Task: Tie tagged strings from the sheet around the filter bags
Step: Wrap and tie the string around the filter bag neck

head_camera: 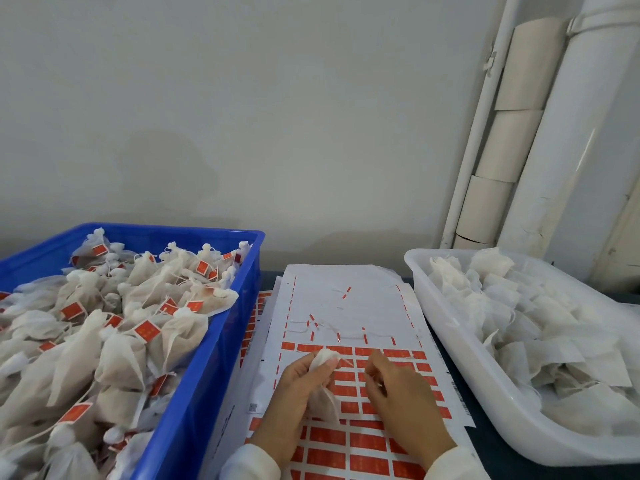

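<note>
A dark table point(491, 441) is running along a plain grey-white wall point(242, 116), with white pipes point(568, 133) and a column of pale tubes point(509, 143) standing in the right corner. A blue crate point(194, 403) is sitting at the left, heaped with tied bags point(104, 323) carrying red tags. A white tray point(460, 344) is sitting at the right, holding loose untied bags point(540, 323). Between them a white sheet point(349, 299) is lying on the table over others; its far part is stripped bare, with a few loose strings point(346, 332) lying there, and its near part is showing rows of red tags point(349, 441).

The left hand point(294, 393) is curling tightly around the neck of a bag point(323, 393), holding it upright just above the sheet, the gathered top sticking out past the fingers and the body hanging below the palm. The right hand point(398, 393) is just beside it, fingers bent narrow and pinching a thin string point(346, 362) that is running across to the bag's neck. Both wrists are wearing white sleeves point(249, 462).
</note>
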The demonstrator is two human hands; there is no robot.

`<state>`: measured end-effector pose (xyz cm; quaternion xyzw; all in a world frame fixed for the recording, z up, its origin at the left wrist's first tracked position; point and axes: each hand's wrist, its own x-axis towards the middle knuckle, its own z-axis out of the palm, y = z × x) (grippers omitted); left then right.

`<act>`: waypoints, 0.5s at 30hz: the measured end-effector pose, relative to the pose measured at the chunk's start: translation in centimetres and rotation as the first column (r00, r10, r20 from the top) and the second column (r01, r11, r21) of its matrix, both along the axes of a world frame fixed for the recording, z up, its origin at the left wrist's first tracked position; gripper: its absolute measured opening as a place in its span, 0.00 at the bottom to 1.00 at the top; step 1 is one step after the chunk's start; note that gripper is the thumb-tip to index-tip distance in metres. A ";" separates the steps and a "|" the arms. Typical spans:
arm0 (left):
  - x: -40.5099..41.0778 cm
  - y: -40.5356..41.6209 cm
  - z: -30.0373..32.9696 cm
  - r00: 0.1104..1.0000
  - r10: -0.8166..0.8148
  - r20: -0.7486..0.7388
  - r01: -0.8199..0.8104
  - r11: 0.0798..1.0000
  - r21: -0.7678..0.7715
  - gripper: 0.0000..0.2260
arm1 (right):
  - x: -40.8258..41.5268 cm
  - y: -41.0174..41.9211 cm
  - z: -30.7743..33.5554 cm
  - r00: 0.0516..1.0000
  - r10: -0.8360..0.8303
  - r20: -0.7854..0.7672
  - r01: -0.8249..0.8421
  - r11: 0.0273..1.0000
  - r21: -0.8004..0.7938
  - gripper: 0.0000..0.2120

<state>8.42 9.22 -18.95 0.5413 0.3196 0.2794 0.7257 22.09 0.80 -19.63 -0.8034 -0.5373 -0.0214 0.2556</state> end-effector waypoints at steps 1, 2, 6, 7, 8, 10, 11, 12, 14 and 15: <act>0.0 0.0 0.0 1.000 0.001 0.016 0.000 1.000 -0.006 0.21 | -0.2 0.0 0.0 0.999 0.038 0.015 -0.038 0.999 -0.008 0.04; 0.0 0.1 -0.1 0.999 -0.002 0.038 0.003 1.000 -0.018 0.20 | -0.4 0.1 -0.1 0.997 0.076 0.033 -0.076 0.997 -0.012 0.05; 0.0 0.3 0.0 0.996 -0.039 0.083 0.041 0.999 -0.027 0.17 | -1.3 0.3 -0.1 0.959 0.248 0.135 -0.247 0.969 -0.021 0.10; 0.0 0.3 0.1 0.997 -0.037 0.066 0.037 0.999 0.004 0.17 | -1.7 0.3 0.3 0.945 0.287 0.157 -0.286 0.958 -0.027 0.10; 0.1 0.2 0.0 0.999 -0.014 0.031 0.012 0.998 0.057 0.15 | -2.0 0.3 0.6 0.923 0.326 0.204 -0.327 0.945 -0.031 0.09; 0.5 0.1 -0.2 0.992 0.101 -0.078 -0.081 0.970 0.229 0.07 | -2.3 0.2 0.9 0.888 0.360 0.286 -0.389 0.920 0.050 0.03; 0.6 0.0 -0.3 0.977 0.166 -0.133 -0.115 0.939 0.326 0.04 | -2.5 0.0 1.3 0.877 0.370 0.307 -0.412 0.907 0.085 0.05; 0.8 -0.1 -0.3 0.963 0.208 -0.170 -0.129 0.912 0.390 0.02 | -2.5 -0.1 1.3 0.872 0.378 0.311 -0.426 0.899 0.103 0.09; 0.8 -0.2 -0.5 0.959 0.225 -0.172 -0.133 0.893 0.430 0.02 | -2.3 -0.4 1.4 0.876 0.385 0.292 -0.437 0.888 0.140 0.13; 0.8 -0.2 -0.7 0.964 0.210 -0.163 -0.122 0.894 0.432 0.03 | -2.2 -0.6 1.6 0.883 0.381 0.273 -0.434 0.884 0.172 0.13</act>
